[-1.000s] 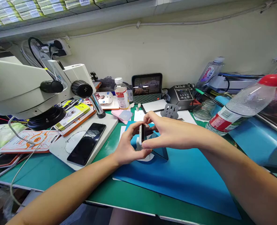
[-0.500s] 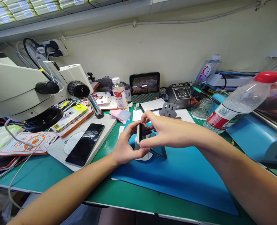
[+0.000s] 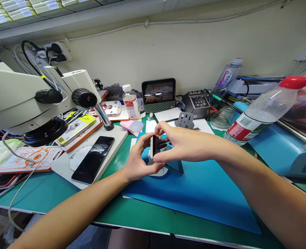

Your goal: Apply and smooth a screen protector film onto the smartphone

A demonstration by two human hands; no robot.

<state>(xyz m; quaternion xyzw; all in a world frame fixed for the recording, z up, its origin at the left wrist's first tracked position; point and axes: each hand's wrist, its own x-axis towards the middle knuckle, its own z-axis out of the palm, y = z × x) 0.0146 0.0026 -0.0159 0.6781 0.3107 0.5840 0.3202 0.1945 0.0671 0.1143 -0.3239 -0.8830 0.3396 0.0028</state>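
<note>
Phone [image 3: 152, 148] stood on its long edge at 12 o'clock from the wearer, narrow end toward 6, long axis running roughly to 12. Left hand [image 3: 140, 165] gripped it from 8 o'clock, right hand [image 3: 180, 142] from 3, thumb against the near end. Neither was nearer.

Mat [image 3: 207, 197] on desk's [image 3: 147, 218] middle, near front edge; handheld phone [image 3: 152, 148] above mat's far left part, between left hand [image 3: 139, 160] and right hand [image 3: 184, 143]. Microscope [image 3: 13, 97] at desk's left, loose phone [image 3: 93, 159] on its base [image 3: 118, 136]. Along back edge, left to right: left bottle [image 3: 131, 104], display [image 3: 158, 92], control box [image 3: 196, 102], back bottle [image 3: 225, 78]. Jar [image 3: 221, 118] right of control box, front bottle [image 3: 259, 117] before jar, right of mat. Package [image 3: 44, 159] left of base.
</note>
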